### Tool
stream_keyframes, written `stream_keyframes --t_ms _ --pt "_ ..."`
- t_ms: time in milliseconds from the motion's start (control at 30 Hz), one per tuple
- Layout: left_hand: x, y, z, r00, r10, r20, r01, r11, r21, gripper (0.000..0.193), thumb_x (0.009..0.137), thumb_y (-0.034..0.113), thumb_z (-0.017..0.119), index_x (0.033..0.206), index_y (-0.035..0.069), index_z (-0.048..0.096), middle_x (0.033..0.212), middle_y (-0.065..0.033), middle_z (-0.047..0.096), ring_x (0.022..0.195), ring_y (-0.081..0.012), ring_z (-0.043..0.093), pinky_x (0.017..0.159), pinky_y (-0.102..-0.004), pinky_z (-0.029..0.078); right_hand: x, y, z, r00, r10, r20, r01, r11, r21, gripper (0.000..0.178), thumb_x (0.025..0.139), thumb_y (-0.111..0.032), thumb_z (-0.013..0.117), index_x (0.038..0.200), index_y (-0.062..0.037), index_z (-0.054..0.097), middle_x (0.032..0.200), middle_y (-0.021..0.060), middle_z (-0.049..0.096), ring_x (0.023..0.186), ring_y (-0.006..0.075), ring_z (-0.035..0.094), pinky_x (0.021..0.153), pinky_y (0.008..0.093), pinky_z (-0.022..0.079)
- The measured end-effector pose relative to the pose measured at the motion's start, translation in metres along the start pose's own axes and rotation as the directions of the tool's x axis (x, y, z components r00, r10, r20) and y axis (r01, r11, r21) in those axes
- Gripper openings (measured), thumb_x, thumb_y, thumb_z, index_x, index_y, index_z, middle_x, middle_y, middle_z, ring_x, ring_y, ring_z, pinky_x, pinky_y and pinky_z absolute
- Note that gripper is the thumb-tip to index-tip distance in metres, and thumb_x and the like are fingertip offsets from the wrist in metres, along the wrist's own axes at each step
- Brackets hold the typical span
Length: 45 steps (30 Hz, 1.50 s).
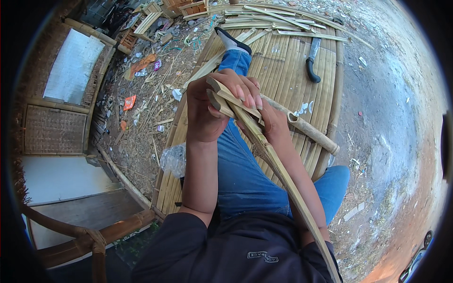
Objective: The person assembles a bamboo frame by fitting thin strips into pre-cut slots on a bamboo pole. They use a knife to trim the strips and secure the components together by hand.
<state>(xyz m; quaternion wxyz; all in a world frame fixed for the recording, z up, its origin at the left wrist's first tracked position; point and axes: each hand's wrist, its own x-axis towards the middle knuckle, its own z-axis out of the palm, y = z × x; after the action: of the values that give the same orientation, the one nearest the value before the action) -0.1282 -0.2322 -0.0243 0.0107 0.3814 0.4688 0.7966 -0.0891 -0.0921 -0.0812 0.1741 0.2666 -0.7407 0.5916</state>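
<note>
A long bamboo strip [288, 181] slants from my hands down past my right forearm to the lower edge. Its upper end is split into two blunt-ended halves, spread slightly apart. My left hand [207, 111] is closed around the split end, fingers curled over the upper half. Close beside it, my right hand [271, 118] is closed on the strip just below; part of its fingers is hidden behind the bamboo. Beneath my hands lie my jeans-clad legs and a slatted bamboo platform [283, 61].
A bamboo tube [316, 137] lies across the platform to the right. Farther off rests a large knife with a curved black handle [311, 70]. Several split strips [288, 23] are piled at the far end. A clear plastic bag [173, 160] sits left of my forearm. Litter covers the ground.
</note>
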Motion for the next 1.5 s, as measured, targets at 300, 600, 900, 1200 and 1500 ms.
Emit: stream_keyframes --t_ms 300,600,900,1200,1500 --pt "0.001 0.002 0.005 1.000 -0.014 0.025 0.014 1.000 0.003 0.026 0.080 0.026 0.078 0.095 0.014 0.060 0.085 -0.0021 0.061 0.083 -0.0199 0.062 0.095 -0.0468 0.038 -0.003 -0.005 0.000 0.991 0.013 -0.130 -0.014 1.000 -0.005 0.049 0.073 -0.017 0.072 0.116 -0.0029 0.054 0.089 0.0161 0.062 0.079 0.0356 0.062 0.071 0.0401 0.049" --pt "0.001 0.003 0.005 0.998 -0.001 0.068 0.000 1.000 0.018 0.025 0.084 0.028 0.075 0.098 0.014 0.059 0.086 -0.0031 0.061 0.085 -0.0209 0.062 0.094 -0.0472 0.038 -0.001 -0.018 -0.016 0.978 -0.064 -0.196 0.057 0.997 -0.043 0.049 0.067 -0.014 0.077 0.110 -0.0017 0.057 0.094 0.0137 0.061 0.082 0.0325 0.060 0.074 0.0385 0.049" --pt "-0.002 0.000 0.009 1.000 0.004 0.029 -0.004 1.000 0.002 0.029 0.090 0.038 0.066 0.107 0.016 0.061 0.110 -0.0100 0.057 0.103 -0.0272 0.056 0.097 -0.0489 0.040 -0.006 -0.019 -0.010 0.994 0.001 -0.108 -0.006 0.999 -0.052 0.067 0.072 -0.014 0.072 0.136 -0.0075 0.051 0.103 0.0177 0.051 0.093 0.0331 0.053 0.079 0.0409 0.046" --pt "-0.004 -0.001 0.012 0.972 -0.025 -0.232 0.037 0.998 0.045 0.091 0.074 0.051 0.080 0.138 -0.001 0.043 0.134 -0.0231 0.046 0.116 -0.0348 0.056 0.096 -0.0485 0.049 -0.004 -0.025 -0.008 0.989 0.020 -0.147 -0.048 0.982 -0.184 0.074 0.077 -0.021 0.072 0.146 -0.0132 0.043 0.100 0.0163 0.047 0.090 0.0308 0.049 0.081 0.0408 0.043" --pt "-0.007 0.000 0.026 0.939 0.020 -0.343 0.049 0.980 0.192 0.095 0.071 0.044 0.084 0.140 -0.002 0.038 0.133 -0.0215 0.047 0.119 -0.0364 0.054 0.099 -0.0485 0.048 -0.006 -0.023 -0.006 0.980 0.081 -0.180 -0.118 0.971 -0.206 0.077 0.075 -0.016 0.072 0.147 -0.0156 0.043 0.096 0.0149 0.046 0.086 0.0285 0.048 0.078 0.0390 0.042"
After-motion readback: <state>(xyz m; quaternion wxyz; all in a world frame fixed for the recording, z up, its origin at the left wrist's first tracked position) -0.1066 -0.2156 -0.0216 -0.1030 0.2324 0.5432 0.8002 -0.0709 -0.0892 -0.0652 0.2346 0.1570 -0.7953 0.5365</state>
